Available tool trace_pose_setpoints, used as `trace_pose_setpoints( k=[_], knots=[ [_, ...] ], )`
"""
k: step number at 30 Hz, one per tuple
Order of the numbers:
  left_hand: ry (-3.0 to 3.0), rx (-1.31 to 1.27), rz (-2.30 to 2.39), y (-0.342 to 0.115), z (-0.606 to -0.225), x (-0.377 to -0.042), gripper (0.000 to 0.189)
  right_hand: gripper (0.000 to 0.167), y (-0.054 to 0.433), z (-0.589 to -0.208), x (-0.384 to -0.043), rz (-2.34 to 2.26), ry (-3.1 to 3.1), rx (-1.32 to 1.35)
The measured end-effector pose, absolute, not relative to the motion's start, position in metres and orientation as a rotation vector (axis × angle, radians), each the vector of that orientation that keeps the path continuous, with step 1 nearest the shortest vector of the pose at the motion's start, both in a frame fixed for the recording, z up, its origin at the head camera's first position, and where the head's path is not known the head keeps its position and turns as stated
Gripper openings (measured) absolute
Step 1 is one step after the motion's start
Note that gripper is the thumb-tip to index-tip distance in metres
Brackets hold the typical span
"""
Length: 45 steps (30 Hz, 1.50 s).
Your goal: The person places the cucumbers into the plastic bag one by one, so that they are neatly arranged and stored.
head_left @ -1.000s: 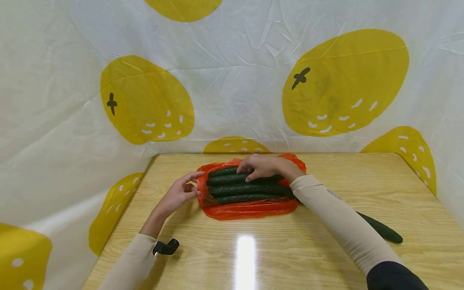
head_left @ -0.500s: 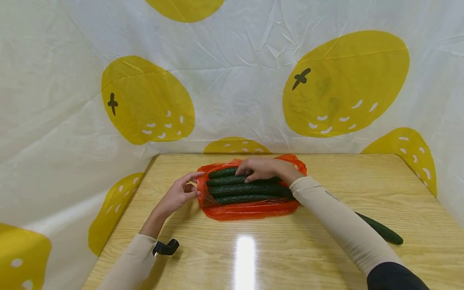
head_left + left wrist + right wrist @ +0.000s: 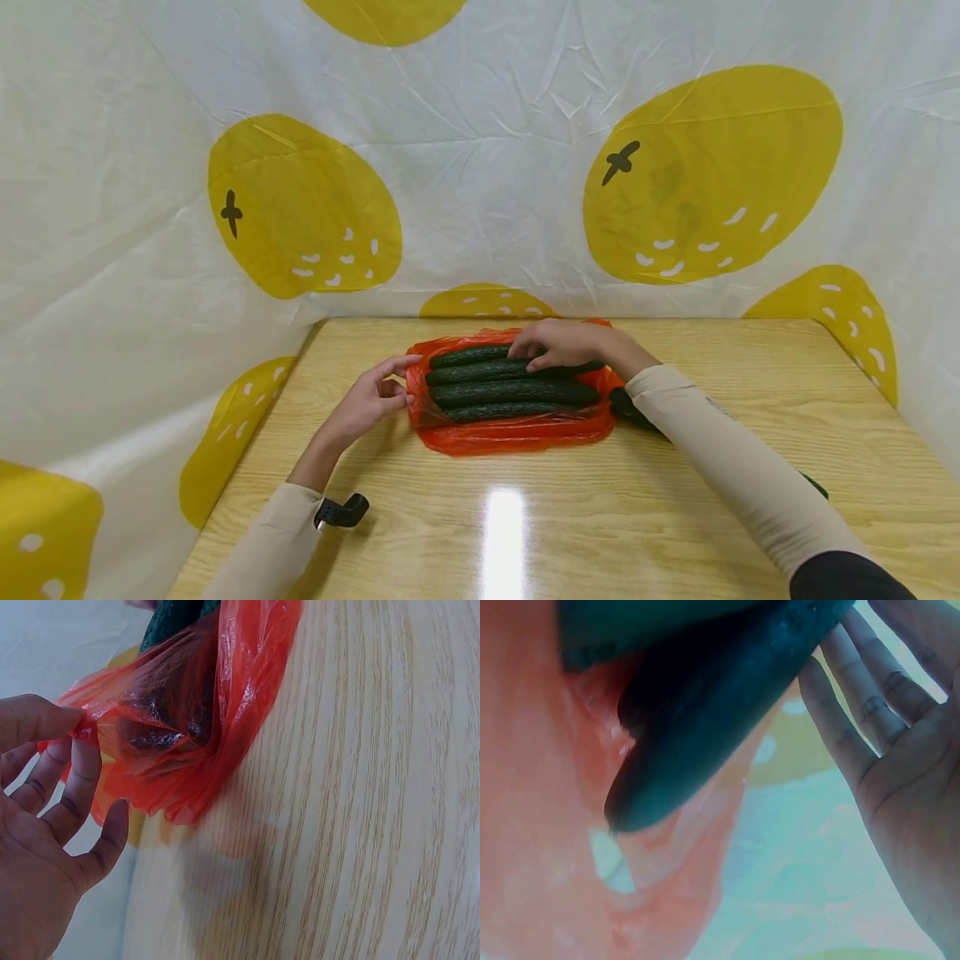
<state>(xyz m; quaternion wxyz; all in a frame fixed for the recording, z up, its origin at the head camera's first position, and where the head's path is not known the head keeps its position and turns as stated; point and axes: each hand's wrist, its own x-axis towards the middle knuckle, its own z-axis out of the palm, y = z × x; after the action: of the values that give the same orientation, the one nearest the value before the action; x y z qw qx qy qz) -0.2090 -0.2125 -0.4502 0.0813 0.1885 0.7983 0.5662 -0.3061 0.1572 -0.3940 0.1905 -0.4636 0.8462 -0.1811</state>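
In the head view, several dark green cucumbers [image 3: 517,392] lie side by side in a red plastic bag [image 3: 517,442]. My left hand [image 3: 367,400] is at the bag's left end, and the left wrist view shows it pinching a fold of the thin plastic. Over the two farther cucumbers is my right hand [image 3: 562,342], fingers pointing left and thumb lower on the near side. In the right wrist view its long, loosely extended fingers [image 3: 838,739] lie along a cucumber's [image 3: 697,742] side. The cucumbers' right ends are partly behind this hand.
Another cucumber [image 3: 633,410] lies on the wooden table [image 3: 420,517] to the right of the bag, mostly hidden under my right sleeve [image 3: 720,442]. A white curtain [image 3: 487,183] with yellow fruit prints hangs behind and beside the table.
My right hand and forearm have moved to the right over the cucumbers, which stay in place. My left hand keeps its spot at the bag's end.
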Motion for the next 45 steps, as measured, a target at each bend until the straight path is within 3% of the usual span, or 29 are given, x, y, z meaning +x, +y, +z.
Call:
trace_pose_setpoints(
  k=[18, 45],
  knots=[
    [2.375, 0.581, 1.703, -0.213, -0.451, -0.212, 0.058, 0.038, 0.201, -0.373, -0.278, -0.656, 2.351, -1.298],
    [2.408, 0.574, 1.684, -0.215, -0.453, -0.213, 0.057, 0.039, 0.274, -0.378, -0.237, -0.838, 2.377, -1.183]
  ],
)
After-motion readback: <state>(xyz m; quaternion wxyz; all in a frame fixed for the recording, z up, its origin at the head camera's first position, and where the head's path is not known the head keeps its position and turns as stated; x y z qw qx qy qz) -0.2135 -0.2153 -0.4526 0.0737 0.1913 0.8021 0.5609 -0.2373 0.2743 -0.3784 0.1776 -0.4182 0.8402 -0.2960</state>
